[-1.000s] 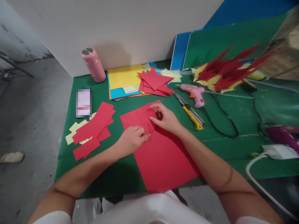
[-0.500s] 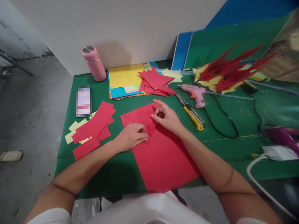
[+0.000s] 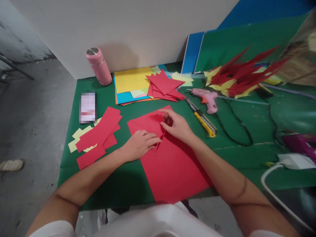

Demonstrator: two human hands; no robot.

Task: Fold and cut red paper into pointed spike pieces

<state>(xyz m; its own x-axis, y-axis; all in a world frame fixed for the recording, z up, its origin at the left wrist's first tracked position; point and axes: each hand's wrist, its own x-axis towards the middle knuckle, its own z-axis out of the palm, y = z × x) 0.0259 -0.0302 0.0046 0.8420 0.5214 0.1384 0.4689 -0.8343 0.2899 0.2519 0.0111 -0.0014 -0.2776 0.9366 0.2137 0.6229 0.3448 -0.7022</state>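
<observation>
A large red paper sheet [image 3: 177, 174] lies on the green-covered table in front of me. On its upper part is a smaller folded red paper piece [image 3: 156, 147], between my hands. My left hand [image 3: 142, 144] is closed over the lower part of that piece, fingers pressed together at its raised edge. My right hand [image 3: 179, 126] curls around its upper right side, thumb and bent fingers at the paper; their exact contact is partly hidden. Cut red paper strips [image 3: 100, 131] lie left of my left hand. Past my right hand rests a yellow utility knife [image 3: 203, 123].
A pink glue gun [image 3: 206, 98] with a black cord lies at right, near red and yellow paper flames [image 3: 242, 75]. Coloured paper sheets [image 3: 133, 80] with red cutouts [image 3: 165, 84] are at the back. A pink bottle [image 3: 99, 67] and a phone [image 3: 88, 108] stand left.
My left hand has shifted slightly right, tilting the folded red paper piece's edge that way. My right hand's fingers have curled in and moved slightly down.
</observation>
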